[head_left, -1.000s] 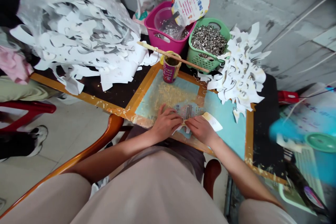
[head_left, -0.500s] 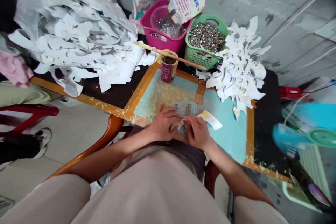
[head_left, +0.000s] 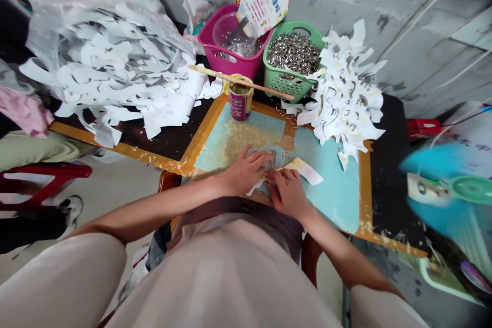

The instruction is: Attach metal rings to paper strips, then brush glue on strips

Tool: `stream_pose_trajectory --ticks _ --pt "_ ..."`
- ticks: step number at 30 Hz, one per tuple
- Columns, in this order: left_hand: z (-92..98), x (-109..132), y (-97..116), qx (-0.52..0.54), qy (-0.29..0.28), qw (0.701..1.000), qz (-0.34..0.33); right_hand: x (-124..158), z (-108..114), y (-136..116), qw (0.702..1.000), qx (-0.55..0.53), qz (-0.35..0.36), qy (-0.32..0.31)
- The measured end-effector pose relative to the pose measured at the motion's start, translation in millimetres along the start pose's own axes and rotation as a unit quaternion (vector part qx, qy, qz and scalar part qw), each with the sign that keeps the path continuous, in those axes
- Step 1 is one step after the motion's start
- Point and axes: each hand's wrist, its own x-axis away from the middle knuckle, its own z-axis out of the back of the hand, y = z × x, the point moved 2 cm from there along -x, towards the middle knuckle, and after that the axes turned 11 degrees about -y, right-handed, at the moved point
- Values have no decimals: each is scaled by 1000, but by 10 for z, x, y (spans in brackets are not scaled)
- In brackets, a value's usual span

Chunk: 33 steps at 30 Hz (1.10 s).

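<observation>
A white curved strip [head_left: 307,171] with yellowish smears lies near the table's front edge, partly under my hands. My left hand [head_left: 248,171] rests flat over its left part, fingers stretched out and close together. My right hand [head_left: 288,190] has its fingers bent onto the middle of the strip and grips it there; the fingertips hide what lies between them. A pale end of the strip pokes out below the left hand. Behind the hands stands a purple tin [head_left: 240,100] with a yellow-crusted rim, and a long wooden stick [head_left: 246,83] lies across its top.
Metal rings fill a green basket [head_left: 286,79]; a pink basket [head_left: 230,64] stands beside it. White cut pieces [head_left: 348,95] pile up at right, more pieces [head_left: 115,72] at left. A blurred blue fan [head_left: 438,189] is at far right. Another person's leg [head_left: 42,146] shows at left.
My left hand has gone from bent fingers at the strip to lying flatter over it, a little to the right. My right hand stays at the strip. The view has shifted slightly.
</observation>
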Motion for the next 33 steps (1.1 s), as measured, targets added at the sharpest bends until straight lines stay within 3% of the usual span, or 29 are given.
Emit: stream_pose_trajectory --ticks 2,4,9,16,23,27,30,33 --pt "-45 127 80 -19 56 998 14 24 20 -12 1000 4 1 -25" --pt "-37 231 131 5 77 996 33 50 30 -18 999 7 12 -39" --pt "87 229 39 106 31 993 48 88 28 -9 998 18 34 -49" --pt "16 -9 -194 87 -20 995 -51 100 39 -17 997 39 33 -61" --pt "-69 115 -38 46 41 997 -54 95 41 -40 998 26 9 -55" --pt "-160 278 82 59 63 996 14 90 68 -59 997 28 16 -68" --pt "-94 361 63 95 70 992 45 86 79 -57 996 34 27 -73" --pt "-10 359 -30 102 54 993 20 89 62 -41 997 35 28 -70"
